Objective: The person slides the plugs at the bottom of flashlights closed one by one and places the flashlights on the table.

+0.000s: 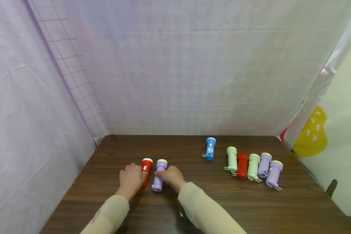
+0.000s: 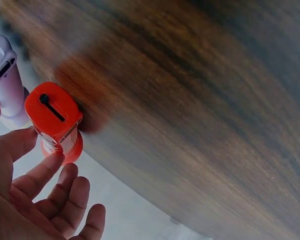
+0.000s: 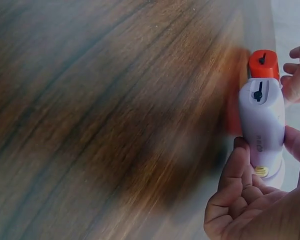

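Observation:
On the left part of the brown table, my left hand (image 1: 131, 178) pinches a red flashlight (image 1: 146, 165) with a white head rim. In the left wrist view, thumb and index finger meet the body of this red flashlight (image 2: 54, 112), while the other fingers curl loosely beside it. Just to its right, my right hand (image 1: 173, 177) grips a purple flashlight (image 1: 161, 165) with a yellow rim. The right wrist view has the purple flashlight (image 3: 262, 120) between thumb and fingers, its slotted end toward the camera. Both flashlights lie side by side, heads pointing to the far edge.
A blue flashlight (image 1: 210, 149) lies alone near the table's (image 1: 210, 204) back. Farther right is a row: a light green flashlight (image 1: 232, 159), a red one (image 1: 242, 166), another green one (image 1: 253, 166) and two purple ones, plug prongs out. Hanging cloth (image 1: 193, 81) stands behind.

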Demonstrator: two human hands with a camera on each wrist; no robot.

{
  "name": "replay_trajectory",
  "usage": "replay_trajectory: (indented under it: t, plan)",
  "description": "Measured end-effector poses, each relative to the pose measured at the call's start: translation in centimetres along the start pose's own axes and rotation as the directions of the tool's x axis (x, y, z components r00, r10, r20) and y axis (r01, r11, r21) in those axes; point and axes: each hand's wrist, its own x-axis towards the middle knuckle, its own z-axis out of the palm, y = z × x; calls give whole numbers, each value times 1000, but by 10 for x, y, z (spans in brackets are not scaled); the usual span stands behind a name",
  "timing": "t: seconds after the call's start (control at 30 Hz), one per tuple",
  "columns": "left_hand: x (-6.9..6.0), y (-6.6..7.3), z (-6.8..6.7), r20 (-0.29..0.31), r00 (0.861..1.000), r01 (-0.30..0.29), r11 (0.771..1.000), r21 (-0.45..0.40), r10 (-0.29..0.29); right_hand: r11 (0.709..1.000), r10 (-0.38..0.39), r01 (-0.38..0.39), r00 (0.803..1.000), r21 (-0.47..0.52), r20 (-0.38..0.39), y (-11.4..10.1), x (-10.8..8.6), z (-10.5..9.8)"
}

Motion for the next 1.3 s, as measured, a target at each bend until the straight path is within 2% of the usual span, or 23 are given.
replay_trajectory:
  t: [0.33,0.57,0.77,0.93,1.2,1.3]
  plan:
    - [1,3,3,12,1000,-2,1000,17,2,999,14,-14,1000,-38,-15,-2,4,9]
    - [2,3,2,11,1000,8,1000,15,-8,997,-25,23,999,-77,-21,-9,4,12]
    - [1,2,0,19,1000,7,1000,17,-8,985,-63,53,996,-162,-57,-11,4,15]
    - [2,1,3,13,1000,-5,1000,13,5,978,-57,42,996,-204,-69,-12,2,11]
    - [3,0,1,45,999,21,1000,10,-21,973,-125,123,992,-194,2,-10,3,7]
    - [4,1,1,66,998,19,1000,4,-19,973,-127,126,992,-195,10,-8,4,5]
